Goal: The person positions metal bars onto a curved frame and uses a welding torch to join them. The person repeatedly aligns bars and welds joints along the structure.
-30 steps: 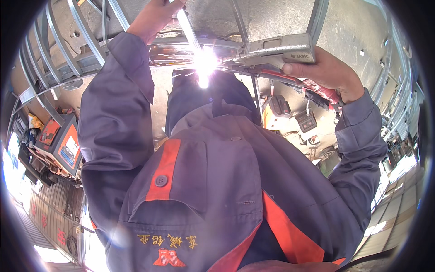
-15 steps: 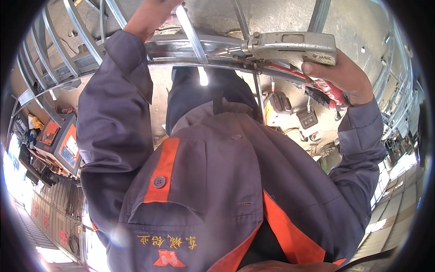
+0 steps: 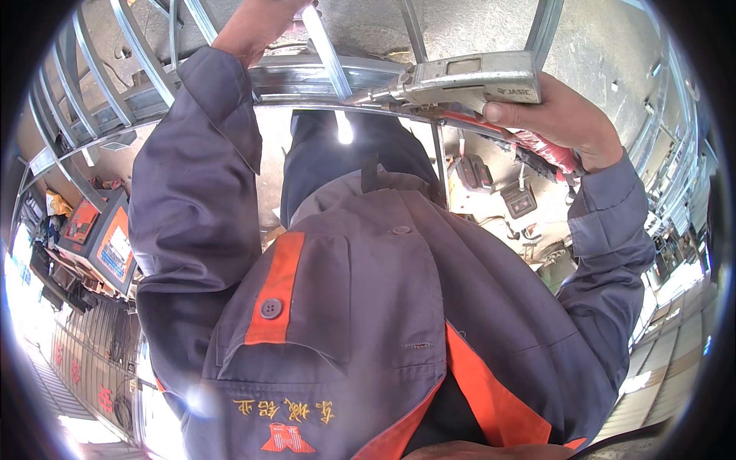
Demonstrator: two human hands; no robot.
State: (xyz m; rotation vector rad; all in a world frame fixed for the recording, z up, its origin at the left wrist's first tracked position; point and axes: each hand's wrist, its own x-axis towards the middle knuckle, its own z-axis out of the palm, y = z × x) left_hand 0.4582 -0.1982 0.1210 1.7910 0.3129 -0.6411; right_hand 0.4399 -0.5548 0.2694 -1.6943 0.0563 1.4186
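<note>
My right hand is wrapped round a grey metal welding gun, its thumb on the near side. From the gun a thin nozzle points left, its tip at the lower end of a bright metal bar; whether they touch I cannot tell. That bar meets a curved metal rail running across in front of my waist. At the top edge, my left hand closes on the bar's upper part, its fingers partly cut off by the frame. A red-wrapped cable hangs below my right hand.
Several curved metal slats join the rail at the left. An orange and grey machine stands below them. Dark power tools and a black case lie on the floor beyond the rail at right. More metal framing rises at far right.
My right hand and the welding gun have shifted left, bringing the nozzle to the bar's lower end. My left hand and the bar have barely moved.
</note>
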